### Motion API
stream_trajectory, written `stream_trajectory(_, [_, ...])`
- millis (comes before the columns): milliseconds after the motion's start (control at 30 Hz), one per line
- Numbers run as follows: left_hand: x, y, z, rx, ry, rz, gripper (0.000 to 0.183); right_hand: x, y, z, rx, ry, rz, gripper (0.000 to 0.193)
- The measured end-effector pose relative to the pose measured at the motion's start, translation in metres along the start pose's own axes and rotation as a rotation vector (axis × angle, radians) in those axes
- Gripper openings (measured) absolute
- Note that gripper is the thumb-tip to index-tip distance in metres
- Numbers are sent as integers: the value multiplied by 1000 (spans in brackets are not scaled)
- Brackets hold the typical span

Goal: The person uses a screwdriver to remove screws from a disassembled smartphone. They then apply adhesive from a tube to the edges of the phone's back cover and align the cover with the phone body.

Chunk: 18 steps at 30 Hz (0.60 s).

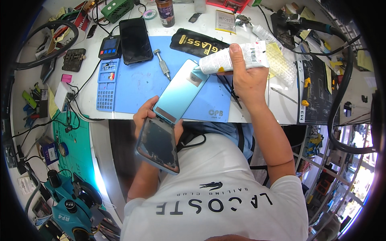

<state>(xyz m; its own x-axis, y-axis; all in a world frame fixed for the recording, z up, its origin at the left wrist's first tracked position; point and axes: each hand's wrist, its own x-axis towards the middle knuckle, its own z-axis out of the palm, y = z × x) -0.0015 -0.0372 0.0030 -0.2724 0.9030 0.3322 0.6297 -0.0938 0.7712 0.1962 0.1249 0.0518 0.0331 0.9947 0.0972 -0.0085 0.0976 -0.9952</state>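
Note:
My right hand (248, 80) is wrapped round a white glue tube (237, 57), thumb on top. The tube lies nearly level, and its nozzle points left at the far end of a shiny light blue phone panel (181, 90). Whether the tip touches the panel I cannot tell. My left hand (145, 112) grips a phone frame (159, 144) with a dark inner face, low over my lap. The panel's near end meets the frame's upper end at my left fingers; how they join is hidden. The panel slants up over the blue mat (136, 86).
A black phone (135, 40), a metal-handled screwdriver (162, 64) and a blue parts tray (107, 86) lie left. A black glass-protector sleeve (197, 43) is behind the panel. Tweezers (231, 90) lie by my right hand, with bubble wrap (281, 66) beyond. A teal microscope (72, 205) stands lower left.

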Motion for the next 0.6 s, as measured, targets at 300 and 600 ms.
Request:
stream_trajectory(300, [0, -2, 0, -24, -26, 5, 81, 7, 12, 2, -70, 53, -58, 37])
stream_trajectory(600, [0, -1, 0, -50, -20, -19, 80, 2, 19, -7, -221, 51, -126, 33])
